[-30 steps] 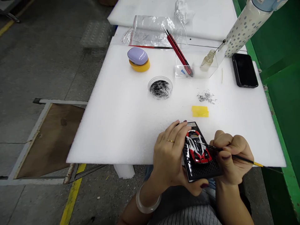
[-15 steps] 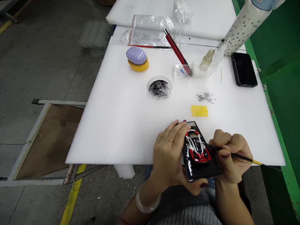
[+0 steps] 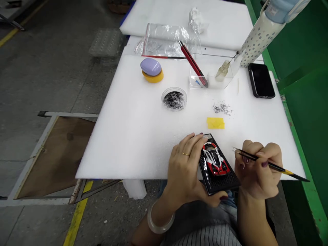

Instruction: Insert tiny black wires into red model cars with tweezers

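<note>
My left hand (image 3: 186, 167) is wrapped round a black textured base (image 3: 225, 183), fingers on its left side and thumb along its lower edge. On that base lies a red, white and black model car (image 3: 215, 160). Pinched in my right hand (image 3: 260, 171) are thin black tweezers (image 3: 278, 166) with a yellow band; their tips are apart, pointing left, to the right of the car and clear of it. Whether anything sits between the tips is too small to tell. Beyond the base lies a piece of yellow tape (image 3: 215, 123), with a scatter of short black slivers (image 3: 222, 108) behind it.
A round dish (image 3: 174, 99) of black slivers stands left of the tape. Farther back are a purple and yellow case (image 3: 152, 70), a clear tray (image 3: 210, 82) with a red cutter (image 3: 193, 64) and small bottle (image 3: 222, 70), a black device (image 3: 261, 81) and a dotted flask (image 3: 260, 39).
My right hand has drawn back to the right, and the tweezer tips have left the car. My left hand still holds the base. The whole view has shifted slightly.
</note>
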`<act>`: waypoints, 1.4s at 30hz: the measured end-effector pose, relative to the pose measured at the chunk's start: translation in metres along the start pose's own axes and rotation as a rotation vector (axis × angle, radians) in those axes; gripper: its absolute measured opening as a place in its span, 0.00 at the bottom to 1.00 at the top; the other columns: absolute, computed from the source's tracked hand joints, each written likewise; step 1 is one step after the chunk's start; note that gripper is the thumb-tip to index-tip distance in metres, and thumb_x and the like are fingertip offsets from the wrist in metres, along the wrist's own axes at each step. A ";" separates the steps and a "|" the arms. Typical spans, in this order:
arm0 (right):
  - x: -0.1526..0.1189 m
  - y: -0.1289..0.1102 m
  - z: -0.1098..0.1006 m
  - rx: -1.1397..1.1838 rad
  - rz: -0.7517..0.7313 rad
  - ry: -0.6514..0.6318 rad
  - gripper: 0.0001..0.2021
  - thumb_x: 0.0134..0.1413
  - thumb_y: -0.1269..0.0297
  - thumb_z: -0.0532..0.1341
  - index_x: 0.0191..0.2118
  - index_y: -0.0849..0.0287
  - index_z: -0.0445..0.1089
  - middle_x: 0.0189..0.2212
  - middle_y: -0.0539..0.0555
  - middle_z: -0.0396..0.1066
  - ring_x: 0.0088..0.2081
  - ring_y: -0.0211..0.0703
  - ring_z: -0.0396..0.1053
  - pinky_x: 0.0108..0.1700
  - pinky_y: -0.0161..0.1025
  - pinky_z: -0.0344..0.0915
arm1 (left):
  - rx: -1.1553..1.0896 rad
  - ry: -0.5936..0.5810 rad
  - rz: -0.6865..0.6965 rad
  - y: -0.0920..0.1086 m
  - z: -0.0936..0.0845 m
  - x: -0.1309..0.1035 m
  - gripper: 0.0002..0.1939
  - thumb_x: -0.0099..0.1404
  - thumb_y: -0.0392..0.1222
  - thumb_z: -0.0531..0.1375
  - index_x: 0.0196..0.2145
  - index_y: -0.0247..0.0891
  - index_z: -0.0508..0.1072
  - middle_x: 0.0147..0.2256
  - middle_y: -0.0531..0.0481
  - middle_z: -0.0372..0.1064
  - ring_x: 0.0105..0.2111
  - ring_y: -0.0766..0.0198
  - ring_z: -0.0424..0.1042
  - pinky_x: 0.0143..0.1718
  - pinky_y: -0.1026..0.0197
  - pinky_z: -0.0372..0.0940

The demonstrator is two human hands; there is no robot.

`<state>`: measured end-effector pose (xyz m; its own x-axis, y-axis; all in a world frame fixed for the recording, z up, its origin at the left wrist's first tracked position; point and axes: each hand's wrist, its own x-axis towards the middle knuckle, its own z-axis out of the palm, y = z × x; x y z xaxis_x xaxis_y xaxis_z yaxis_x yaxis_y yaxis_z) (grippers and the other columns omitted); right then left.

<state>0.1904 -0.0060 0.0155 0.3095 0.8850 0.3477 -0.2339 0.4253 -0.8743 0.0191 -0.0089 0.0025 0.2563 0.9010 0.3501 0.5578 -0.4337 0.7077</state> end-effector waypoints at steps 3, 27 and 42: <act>0.001 -0.014 -0.015 -0.220 0.031 0.015 0.09 0.67 0.59 0.62 0.38 0.56 0.76 0.26 0.51 0.70 0.27 0.40 0.66 0.28 0.38 0.62 | 0.073 0.047 0.018 0.012 0.007 0.002 0.55 0.50 0.81 0.58 0.61 0.34 0.62 0.58 0.31 0.66 0.58 0.39 0.68 0.56 0.39 0.64; 0.002 -0.071 -0.159 -1.080 0.045 0.277 0.17 0.49 0.51 0.68 0.37 0.52 0.62 0.41 0.56 0.77 0.38 0.47 0.73 0.44 0.44 0.66 | -0.065 0.285 0.305 0.042 0.069 -0.041 0.32 0.70 0.52 0.60 0.63 0.28 0.60 0.61 0.27 0.58 0.66 0.40 0.54 0.62 0.41 0.56; -0.070 -0.079 -0.132 -1.065 -0.151 0.360 0.08 0.66 0.56 0.61 0.38 0.54 0.70 0.36 0.54 0.77 0.38 0.45 0.74 0.42 0.41 0.69 | -0.899 -1.065 -0.403 -0.022 0.160 -0.081 0.13 0.64 0.48 0.65 0.41 0.36 0.78 0.35 0.48 0.77 0.36 0.60 0.75 0.42 0.55 0.69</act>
<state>0.3085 -0.1266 0.0160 0.5555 0.6590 0.5071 0.6784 -0.0065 -0.7346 0.1125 -0.0703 -0.1400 0.8817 0.3709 -0.2918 0.1606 0.3456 0.9245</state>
